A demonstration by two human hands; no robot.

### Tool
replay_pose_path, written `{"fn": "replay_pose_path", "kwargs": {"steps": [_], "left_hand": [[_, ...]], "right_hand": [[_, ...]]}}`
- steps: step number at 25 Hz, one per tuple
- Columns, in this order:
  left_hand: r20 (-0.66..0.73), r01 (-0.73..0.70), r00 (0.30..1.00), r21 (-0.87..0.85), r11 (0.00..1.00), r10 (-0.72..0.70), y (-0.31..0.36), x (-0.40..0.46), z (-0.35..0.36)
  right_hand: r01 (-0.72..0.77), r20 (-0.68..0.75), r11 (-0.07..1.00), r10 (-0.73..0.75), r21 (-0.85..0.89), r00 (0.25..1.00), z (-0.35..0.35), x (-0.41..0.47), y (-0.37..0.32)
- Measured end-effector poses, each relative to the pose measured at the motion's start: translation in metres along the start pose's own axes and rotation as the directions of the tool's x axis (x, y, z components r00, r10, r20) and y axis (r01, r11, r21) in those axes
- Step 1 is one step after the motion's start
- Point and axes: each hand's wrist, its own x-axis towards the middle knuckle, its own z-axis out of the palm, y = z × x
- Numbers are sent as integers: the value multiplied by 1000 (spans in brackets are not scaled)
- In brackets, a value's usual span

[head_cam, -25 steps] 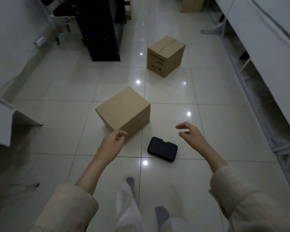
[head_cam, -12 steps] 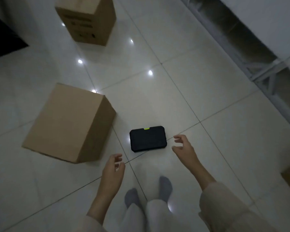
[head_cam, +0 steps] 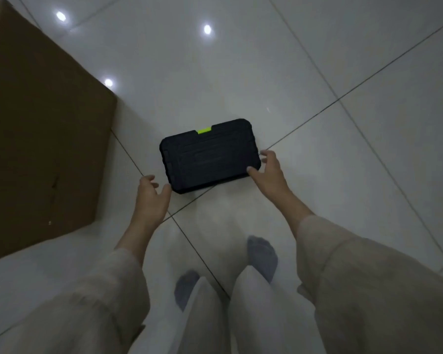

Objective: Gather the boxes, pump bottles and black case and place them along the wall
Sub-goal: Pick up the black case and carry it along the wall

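Observation:
A black case (head_cam: 207,155) with a bright green latch lies flat on the white tiled floor, straight ahead of my feet. My left hand (head_cam: 150,200) is spread open at its near left corner, fingertips just touching or almost touching the edge. My right hand (head_cam: 270,172) cups the near right corner, thumb on the front edge and fingers at the right side. The case still rests on the floor. A large brown cardboard box (head_cam: 39,139) stands on the floor to the left, cut off by the frame.
Glossy white floor tiles (head_cam: 304,72) with dark grout lines and ceiling-light reflections stretch ahead and to the right. My own feet in grey socks (head_cam: 262,254) stand just behind the case. The wall is out of view.
I have bent down and moved closer. Both hands have come forward from the air to the case's near corners. The second box and the shelving have left the view.

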Motion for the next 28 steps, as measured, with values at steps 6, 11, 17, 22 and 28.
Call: {"fn": "replay_pose_path", "kwargs": {"steps": [6, 11, 17, 22, 28], "left_hand": [[-20, 38, 999, -53, 998, -39, -15, 83, 42], [42, 90, 996, -167, 982, -84, -20, 101, 63], [62, 176, 984, -237, 955, -166, -22, 102, 51], [169, 249, 959, -123, 961, -227, -23, 65, 27], [211, 149, 971, -183, 972, -110, 37, -36, -2]], "right_hand": [[17, -5, 1000, -17, 16, 1000, 16, 88, 21], [-20, -8, 987, 21, 157, 1000, 33, 101, 39], [-202, 136, 946, 172, 252, 976, 28, 91, 35], [-252, 185, 931, 207, 265, 961, 19, 46, 45], [-199, 125, 933, 169, 298, 978, -56, -48, 15]]}}
